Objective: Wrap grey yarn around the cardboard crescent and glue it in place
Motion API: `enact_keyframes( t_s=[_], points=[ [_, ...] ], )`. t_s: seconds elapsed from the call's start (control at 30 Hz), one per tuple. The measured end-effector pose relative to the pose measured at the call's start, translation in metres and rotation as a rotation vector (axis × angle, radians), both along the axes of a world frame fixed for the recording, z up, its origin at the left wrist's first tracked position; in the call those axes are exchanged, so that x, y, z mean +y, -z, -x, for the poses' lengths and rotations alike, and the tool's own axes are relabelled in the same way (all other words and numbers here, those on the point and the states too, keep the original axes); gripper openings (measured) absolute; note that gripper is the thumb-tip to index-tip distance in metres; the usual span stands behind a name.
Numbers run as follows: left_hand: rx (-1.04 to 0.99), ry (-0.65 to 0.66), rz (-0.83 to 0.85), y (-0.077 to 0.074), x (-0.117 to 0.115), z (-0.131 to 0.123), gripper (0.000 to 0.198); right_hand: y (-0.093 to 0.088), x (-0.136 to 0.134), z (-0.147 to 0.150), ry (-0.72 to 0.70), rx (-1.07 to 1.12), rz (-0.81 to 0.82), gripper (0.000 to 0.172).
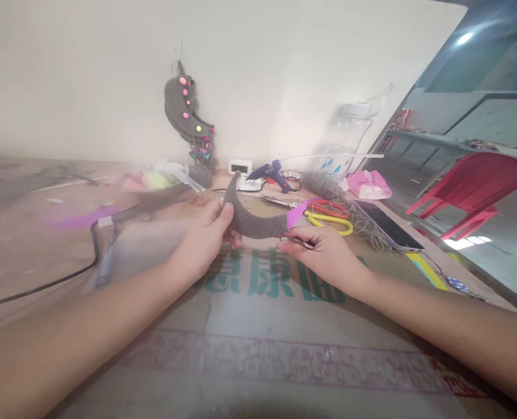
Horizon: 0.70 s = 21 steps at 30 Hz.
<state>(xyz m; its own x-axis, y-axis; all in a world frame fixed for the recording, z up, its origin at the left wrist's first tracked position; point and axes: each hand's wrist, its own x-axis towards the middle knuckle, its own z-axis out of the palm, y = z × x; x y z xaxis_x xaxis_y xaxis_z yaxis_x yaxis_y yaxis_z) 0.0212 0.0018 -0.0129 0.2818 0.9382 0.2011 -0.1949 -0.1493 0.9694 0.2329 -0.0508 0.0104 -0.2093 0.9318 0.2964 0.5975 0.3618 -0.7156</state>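
Note:
My left hand (212, 224) grips a crescent (258, 221) wound with grey yarn, thumb on its front near the upper left horn. At its right end the crescent shows a bare purple tip (296, 215). Just below that end, my right hand (321, 247) is closed on a thin, dark, metallic-looking tool (300, 241); its kind is mostly hidden by the fingers. Behind the right hand lie scissors with red and yellow handles (339, 221). A loose heap of grey yarn (369, 230) spreads to their right.
A blue glue gun (272, 171) and a small white clock (239, 167) stand behind the crescent. A finished-looking grey crescent with pompoms (184, 110) hangs on the wall. To the right are a phone (389, 224), a pink bag (369, 185) and a clear bottle (348, 134). A black cable (95, 244) runs left.

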Motion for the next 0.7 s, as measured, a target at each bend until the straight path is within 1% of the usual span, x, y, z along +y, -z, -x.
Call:
enact_keyframes(
  t_s=[0.1, 0.17, 0.23, 0.3, 0.33, 0.37, 0.4, 0.43, 0.5, 0.53, 0.57, 0.6, 0.63, 0.67, 0.7],
  points=[
    [-0.011, -0.013, 0.0, 0.001, 0.001, -0.001, 0.026, 0.002, -0.001, 0.003, 0.03, 0.033, 0.046, 0.021],
    [-0.028, -0.019, 0.004, 0.002, 0.002, -0.001, 0.026, 0.005, -0.003, 0.002, 0.003, 0.004, -0.009, 0.019],
    [-0.049, -0.043, 0.02, 0.004, 0.004, -0.001, 0.026, 0.008, -0.008, 0.0, -0.141, -0.082, -0.148, 0.014],
    [-0.06, -0.079, 0.042, 0.007, 0.006, -0.001, 0.026, 0.007, -0.015, -0.003, -0.342, -0.173, -0.325, 0.016],
    [-0.056, -0.085, 0.043, 0.008, 0.007, -0.001, 0.026, 0.005, -0.018, -0.004, -0.41, -0.201, -0.394, 0.016],
    [-0.05, -0.093, 0.041, 0.009, 0.008, -0.001, 0.026, 0.002, -0.02, -0.005, -0.428, -0.208, -0.439, 0.014],
    [-0.043, -0.096, 0.036, 0.01, 0.008, 0.0, 0.025, -0.002, -0.02, -0.006, -0.383, -0.185, -0.464, 0.012],
    [-0.031, -0.092, 0.029, 0.011, 0.009, 0.0, 0.026, -0.006, -0.019, -0.008, -0.287, -0.134, -0.467, 0.014],
    [-0.004, -0.081, 0.009, 0.011, 0.008, 0.0, 0.026, -0.013, -0.011, -0.012, -0.022, 0.037, -0.45, 0.019],
    [0.006, -0.078, 0.002, 0.011, 0.008, 0.0, 0.027, -0.015, -0.006, -0.014, 0.095, 0.135, -0.429, 0.016],
    [0.012, -0.077, -0.002, 0.01, 0.007, 0.0, 0.027, -0.016, -0.001, -0.016, 0.172, 0.223, -0.394, 0.013],
    [0.013, -0.079, -0.002, 0.01, 0.006, 0.0, 0.027, -0.015, 0.004, -0.017, 0.206, 0.289, -0.344, 0.016],
    [0.012, -0.077, -0.002, 0.01, 0.006, 0.0, 0.027, -0.014, 0.008, -0.018, 0.201, 0.327, -0.286, 0.023],
    [0.01, -0.07, -0.004, 0.01, 0.005, 0.0, 0.027, -0.013, 0.01, -0.018, 0.177, 0.335, -0.23, 0.028],
    [0.011, -0.058, -0.008, 0.009, 0.005, 0.0, 0.027, -0.012, 0.011, -0.017, 0.153, 0.322, -0.189, 0.027]
  ],
)
